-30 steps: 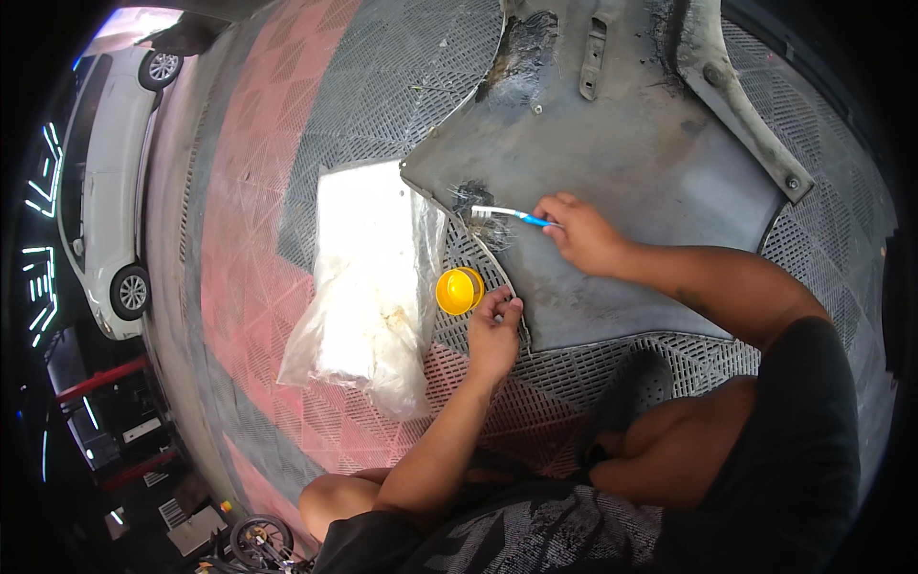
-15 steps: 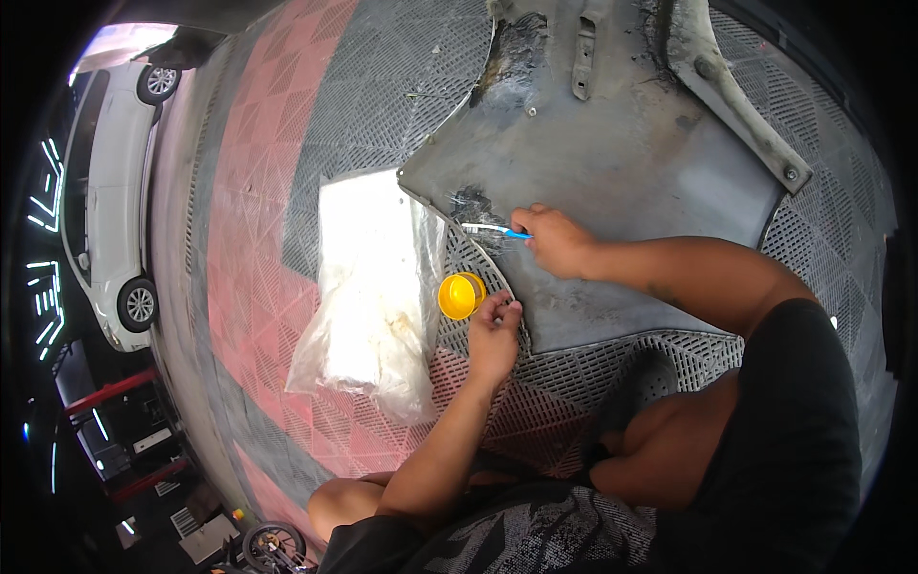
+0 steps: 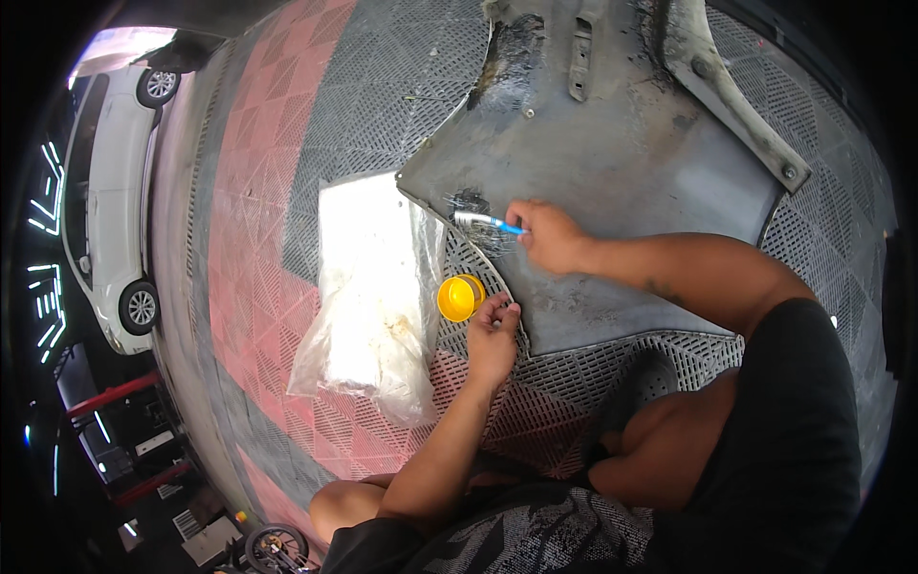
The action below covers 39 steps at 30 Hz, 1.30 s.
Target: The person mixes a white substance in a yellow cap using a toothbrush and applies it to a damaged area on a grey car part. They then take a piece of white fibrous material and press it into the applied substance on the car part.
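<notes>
My right hand (image 3: pixel 547 234) is closed around the blue handle of a toothbrush (image 3: pixel 486 220). Its white bristle end rests at a dark, scraped patch (image 3: pixel 470 203) near the left edge of a large grey metal panel (image 3: pixel 612 182), which looks like a car body part. Lower down, my left hand (image 3: pixel 493 330) has its fingers curled in beside that panel's edge; whether they pinch the edge is hidden. Just left of those fingers a small round yellow cup (image 3: pixel 461 298) shows its opening, tilted toward me.
A white sheet in a clear plastic bag (image 3: pixel 378 277) lies left of the cup on grey and red grid floor tiles (image 3: pixel 263 206). A metal bracket (image 3: pixel 736 105) runs along the panel's right side. Far left are a white car (image 3: pixel 105 206) and a small wheel (image 3: pixel 275 547).
The toothbrush's bristle end has shifted slightly up and left over the dark patch, its angle turned. My left hand and the yellow cup stay almost where they were.
</notes>
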Motion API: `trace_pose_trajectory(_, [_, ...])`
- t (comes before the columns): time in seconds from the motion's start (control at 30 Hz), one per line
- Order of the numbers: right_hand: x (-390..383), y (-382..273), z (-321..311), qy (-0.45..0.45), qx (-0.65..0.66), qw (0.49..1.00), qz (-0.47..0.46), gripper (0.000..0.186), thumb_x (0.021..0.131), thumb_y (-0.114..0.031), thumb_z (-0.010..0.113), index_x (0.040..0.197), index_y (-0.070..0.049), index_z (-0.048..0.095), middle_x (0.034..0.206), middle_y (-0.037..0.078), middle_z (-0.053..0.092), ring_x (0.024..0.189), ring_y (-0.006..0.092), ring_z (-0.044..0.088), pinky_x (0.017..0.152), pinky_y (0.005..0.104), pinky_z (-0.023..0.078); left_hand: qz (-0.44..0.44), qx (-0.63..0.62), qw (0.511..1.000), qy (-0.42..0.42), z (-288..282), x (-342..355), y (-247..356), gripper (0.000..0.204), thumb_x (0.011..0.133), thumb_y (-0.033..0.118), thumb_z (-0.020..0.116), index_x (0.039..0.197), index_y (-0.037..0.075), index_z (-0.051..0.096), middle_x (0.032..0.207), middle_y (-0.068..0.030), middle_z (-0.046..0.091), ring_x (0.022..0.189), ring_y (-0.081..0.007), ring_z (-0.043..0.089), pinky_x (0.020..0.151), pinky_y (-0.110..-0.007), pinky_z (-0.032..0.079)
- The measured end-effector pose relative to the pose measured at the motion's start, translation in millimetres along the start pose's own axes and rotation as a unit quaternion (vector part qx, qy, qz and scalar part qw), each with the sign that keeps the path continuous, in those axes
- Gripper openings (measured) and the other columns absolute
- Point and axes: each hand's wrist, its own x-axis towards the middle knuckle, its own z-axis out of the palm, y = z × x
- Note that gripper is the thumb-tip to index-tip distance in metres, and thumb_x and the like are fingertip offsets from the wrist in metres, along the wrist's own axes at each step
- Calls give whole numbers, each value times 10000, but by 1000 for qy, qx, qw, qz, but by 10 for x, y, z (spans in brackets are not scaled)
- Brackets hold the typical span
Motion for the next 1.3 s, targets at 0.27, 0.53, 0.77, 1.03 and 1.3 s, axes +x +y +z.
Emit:
trace_pose_trajectory(0.27, [81,91,119,-42,-17,999,18,253,944,-20,739,1162,-73,622,945,103,677,858,269,661,795,438,541,4,11,1000,-5,44,7,4,358,1070,155,714,1373,-30,667,965,28,638,863,-60,538,785,-221,435])
trace_pose_trajectory(0.53, [-34,44,-185,-24,53,996,66,275,926,-10,746,1170,-92,648,1050,139,690,950,319,688,854,467,549,7,11,1000,0,22,-8,-1,382,1072,167,716,1394,-31,660,976,23,640,876,-63,541,800,-222,439])
trace_pose_trajectory(0.77, [-285,43,-96,-15,41,999,14,285,925,14,721,1183,-82,648,1093,151,667,993,333,676,855,462,540,25,6,1000,8,20,34,-92,348,1058,157,721,1354,-18,669,913,22,632,777,-58,530,685,-233,425])
trace_pose_trajectory(1.03, [-448,85,-103,-68,46,996,42,287,913,7,734,1178,-71,658,1030,144,669,949,318,679,832,449,546,30,-3,999,10,53,39,-101,350,1059,157,720,1358,-18,667,915,25,632,752,-53,522,656,-232,413])
trace_pose_trajectory(1.3, [-643,96,-123,-81,54,994,43,257,928,18,738,1158,-75,669,917,79,632,827,215,621,759,391,531,11,-8,1000,7,28,18,-67,370,1057,166,726,1371,-20,663,935,15,646,750,-58,534,670,-231,426])
